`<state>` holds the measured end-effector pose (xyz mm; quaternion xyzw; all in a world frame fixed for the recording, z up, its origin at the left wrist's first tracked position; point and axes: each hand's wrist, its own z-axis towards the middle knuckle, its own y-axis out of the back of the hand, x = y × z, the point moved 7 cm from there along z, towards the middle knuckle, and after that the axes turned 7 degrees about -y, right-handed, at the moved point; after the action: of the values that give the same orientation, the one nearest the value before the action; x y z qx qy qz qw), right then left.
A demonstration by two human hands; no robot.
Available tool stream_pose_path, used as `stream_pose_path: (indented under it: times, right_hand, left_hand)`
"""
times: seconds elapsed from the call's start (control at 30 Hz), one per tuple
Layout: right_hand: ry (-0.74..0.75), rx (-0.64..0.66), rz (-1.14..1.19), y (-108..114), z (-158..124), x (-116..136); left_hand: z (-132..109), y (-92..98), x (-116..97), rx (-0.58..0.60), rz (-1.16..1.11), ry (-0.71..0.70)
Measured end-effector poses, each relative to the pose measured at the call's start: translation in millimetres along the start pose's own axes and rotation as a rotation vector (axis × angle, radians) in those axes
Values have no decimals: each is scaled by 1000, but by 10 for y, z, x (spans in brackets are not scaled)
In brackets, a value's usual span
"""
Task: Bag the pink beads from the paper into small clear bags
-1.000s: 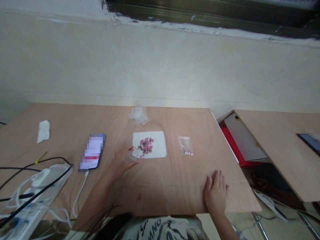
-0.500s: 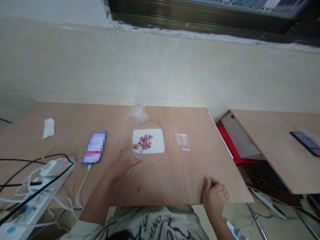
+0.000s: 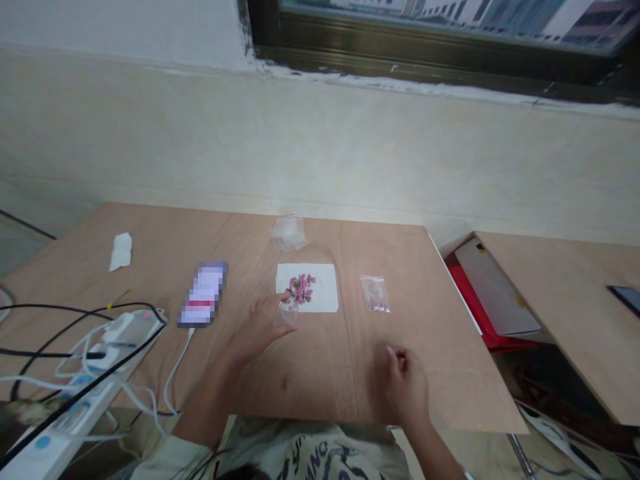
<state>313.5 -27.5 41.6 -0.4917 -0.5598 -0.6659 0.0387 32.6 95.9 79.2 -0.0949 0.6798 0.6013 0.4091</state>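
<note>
Head view. The left hand (image 3: 263, 325) lies on the plywood table (image 3: 325, 373), fingertips closed on a clear pouch (image 3: 287, 315) at the near left corner of a white paper sheet (image 3: 320, 299). The right hand (image 3: 406, 390) rests near the table's front edge, well apart, fingers curled in together; nothing shows in them.

Risk: the pink beads (image 3: 301, 288) lie loose in a heap on the sheet, just beside the pouch. A nudge to the paper would likely scatter them across the table.

Containers: I cannot tell what the clear pouch holds. A small zip bag (image 3: 375, 294), right of the sheet, holds a few beads at its near end. A crumpled clear bag (image 3: 289, 233) behind the sheet appears empty.
</note>
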Motion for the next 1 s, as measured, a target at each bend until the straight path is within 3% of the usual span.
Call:
stream_pose_path:
  times: [0.17,0.27,0.43,0.63,1.0]
  right_hand:
    - [182,308,345,-778,137,1091]
    - [297,334,360,-1129,293,1426]
    - [378,199,169,-1389,612,1381]
    - [395,216,69,-1427,715,1233]
    - [444,265,41,-1407,667,1254]
  left_hand:
    - [132,-55,-13,1,-29,-26]
    - [230,-47,57,-29,-24,-16]
    - [361,-41,228,-63,11,-33]
    - [433,-80,364,-44,-2,-6]
    - [416,27,257,-47,-54,-57]
